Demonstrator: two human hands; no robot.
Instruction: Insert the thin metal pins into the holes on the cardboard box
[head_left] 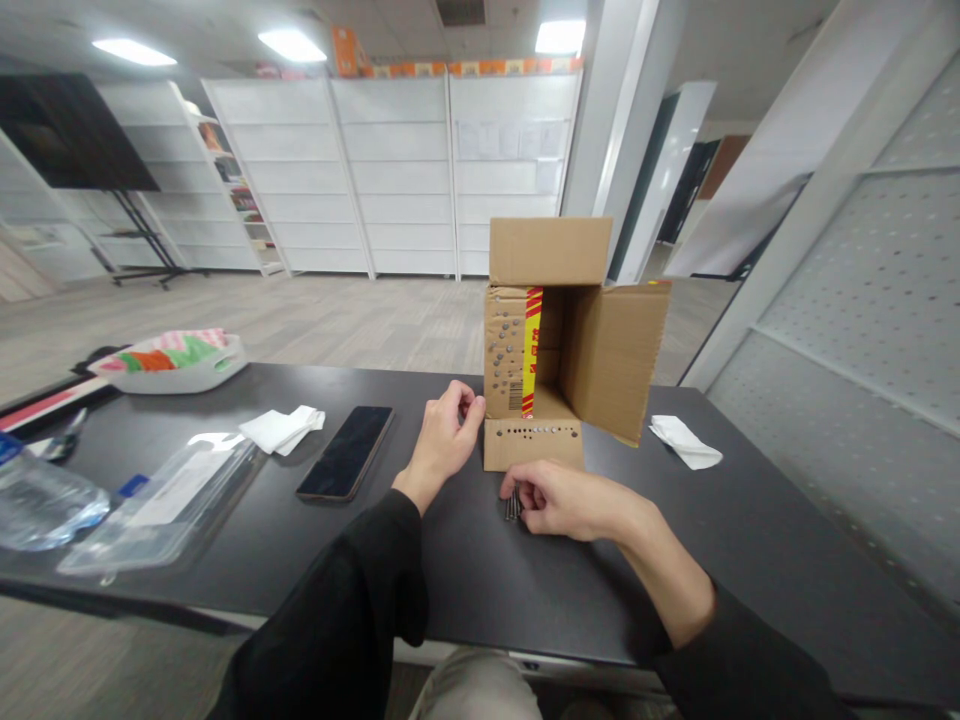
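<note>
Two hands work just before the open cardboard box (570, 340): my left hand (444, 440) pinches its left flap edge, my right hand (566, 500) grips small dark screws (513, 503) below its bottom flap. Bare worktop (465, 570) lies nearer me.

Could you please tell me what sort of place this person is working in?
Probably an office or storeroom being fitted out: rows of bare white shelving units along the back wall, pegboard panels on the right, and a dark table with an open cardboard box.
</note>
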